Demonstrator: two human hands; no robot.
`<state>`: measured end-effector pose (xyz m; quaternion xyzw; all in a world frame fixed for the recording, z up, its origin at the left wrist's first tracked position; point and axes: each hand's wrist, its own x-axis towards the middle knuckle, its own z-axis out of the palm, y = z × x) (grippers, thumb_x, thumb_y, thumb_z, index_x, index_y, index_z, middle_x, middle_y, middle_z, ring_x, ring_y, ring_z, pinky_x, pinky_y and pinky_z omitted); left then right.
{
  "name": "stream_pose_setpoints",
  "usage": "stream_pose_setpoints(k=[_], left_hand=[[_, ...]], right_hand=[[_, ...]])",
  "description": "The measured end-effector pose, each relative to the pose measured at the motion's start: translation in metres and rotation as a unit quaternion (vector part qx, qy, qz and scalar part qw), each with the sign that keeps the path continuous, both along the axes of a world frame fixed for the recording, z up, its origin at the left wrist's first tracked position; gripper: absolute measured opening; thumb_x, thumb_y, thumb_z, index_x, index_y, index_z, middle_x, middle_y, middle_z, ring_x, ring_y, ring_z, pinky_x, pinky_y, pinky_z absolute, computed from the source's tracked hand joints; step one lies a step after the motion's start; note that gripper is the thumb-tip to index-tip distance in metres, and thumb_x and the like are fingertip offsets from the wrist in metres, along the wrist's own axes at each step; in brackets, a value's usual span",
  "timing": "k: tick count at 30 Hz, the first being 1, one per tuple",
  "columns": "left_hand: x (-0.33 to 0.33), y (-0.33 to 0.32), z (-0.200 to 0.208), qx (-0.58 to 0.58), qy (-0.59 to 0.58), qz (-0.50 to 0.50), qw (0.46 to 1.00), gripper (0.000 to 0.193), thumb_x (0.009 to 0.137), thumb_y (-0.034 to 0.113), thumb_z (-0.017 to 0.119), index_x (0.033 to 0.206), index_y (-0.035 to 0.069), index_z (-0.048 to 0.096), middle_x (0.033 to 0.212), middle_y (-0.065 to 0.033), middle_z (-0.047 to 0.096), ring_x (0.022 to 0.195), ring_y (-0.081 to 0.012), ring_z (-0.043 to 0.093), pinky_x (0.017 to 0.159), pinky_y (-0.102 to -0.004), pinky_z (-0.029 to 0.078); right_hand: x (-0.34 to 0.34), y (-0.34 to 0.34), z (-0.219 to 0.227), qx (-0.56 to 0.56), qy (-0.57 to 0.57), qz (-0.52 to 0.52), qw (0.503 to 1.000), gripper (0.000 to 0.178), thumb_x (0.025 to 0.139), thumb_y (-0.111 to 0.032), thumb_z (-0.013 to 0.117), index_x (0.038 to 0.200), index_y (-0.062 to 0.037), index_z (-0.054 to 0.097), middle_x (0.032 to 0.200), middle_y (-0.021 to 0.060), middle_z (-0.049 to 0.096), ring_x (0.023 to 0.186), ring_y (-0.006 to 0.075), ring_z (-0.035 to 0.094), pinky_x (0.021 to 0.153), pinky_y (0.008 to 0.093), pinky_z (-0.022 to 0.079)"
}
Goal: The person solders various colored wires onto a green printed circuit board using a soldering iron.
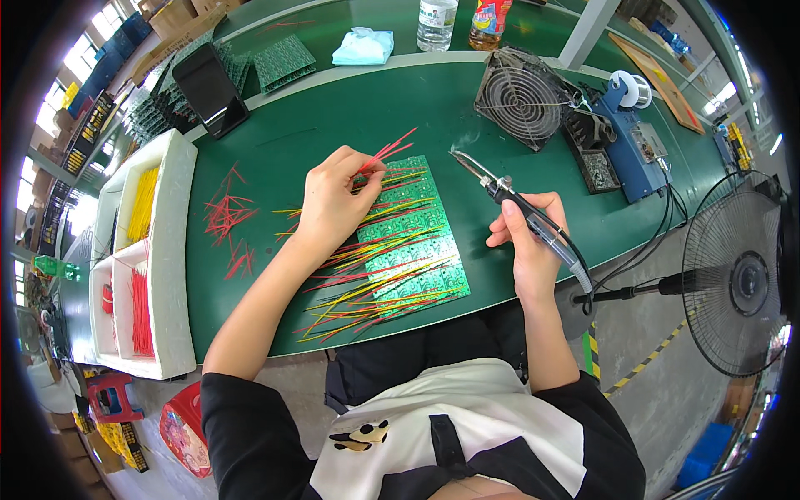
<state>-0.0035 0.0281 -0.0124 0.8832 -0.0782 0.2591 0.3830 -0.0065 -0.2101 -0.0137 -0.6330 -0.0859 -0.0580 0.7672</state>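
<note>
A green circuit board panel lies on the green bench, with rows of red and yellow wires sticking out over its left side. My left hand is over the panel's upper left corner, its fingers pinched on several red wires. To the right of the panel, my right hand grips a soldering iron by its black handle. The iron's tip points up and left, apart from the board, and thin smoke rises near it. Loose red wires lie in a heap left of my left hand.
A white foam box of yellow and red wires stands at the left. Behind are a phone, stacked boards and bottles. A fume fan and blue soldering station stand far right, a floor fan beside the bench.
</note>
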Motion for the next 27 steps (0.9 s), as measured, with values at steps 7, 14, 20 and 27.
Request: stream_pose_setpoints(k=[7,14,20,27], left_hand=[[0.0006,0.0027,-0.0027,0.001,-0.024,-0.016,1.000,0.009,0.071,0.001,0.064,0.079,0.004,0.064,0.070,-0.0022,0.053,0.048,-0.0082,0.036,0.045,-0.0235,0.032],[0.0001,0.0027,-0.0066,0.003,-0.034,-0.017,0.999,0.009,0.072,0.001,0.064,0.080,0.003,0.065,0.071,-0.0023,0.054,0.049,-0.0081,0.038,0.046,-0.0225,0.033],[0.0010,0.0039,-0.0083,0.004,-0.040,-0.024,0.999,0.009,0.072,0.001,0.064,0.080,0.003,0.066,0.072,-0.0026,0.056,0.050,-0.0080,0.040,0.046,-0.0223,0.034],[0.0010,0.0042,-0.0067,0.008,-0.040,-0.025,0.999,0.009,0.071,0.000,0.064,0.080,0.003,0.065,0.071,-0.0033,0.054,0.049,-0.0089,0.039,0.046,-0.0229,0.034]], right_hand=[[0.0005,0.0007,-0.0009,-0.013,-0.003,0.008,1.000,0.019,0.085,-0.009,0.063,0.091,-0.0003,0.047,0.068,0.0103,0.061,0.053,0.0135,0.059,0.050,0.0229,0.049],[-0.0008,0.0022,-0.0001,-0.030,0.002,0.045,0.999,0.020,0.084,-0.008,0.063,0.092,0.0004,0.047,0.068,0.0114,0.061,0.054,0.0140,0.060,0.050,0.0224,0.049],[0.0002,0.0023,-0.0009,-0.025,0.007,0.070,0.997,0.020,0.084,-0.007,0.063,0.092,0.0010,0.046,0.069,0.0120,0.061,0.054,0.0141,0.060,0.050,0.0224,0.048],[0.0000,0.0030,-0.0011,-0.024,0.013,0.084,0.996,0.020,0.084,-0.007,0.063,0.092,0.0010,0.046,0.069,0.0118,0.062,0.054,0.0135,0.060,0.050,0.0221,0.049]])
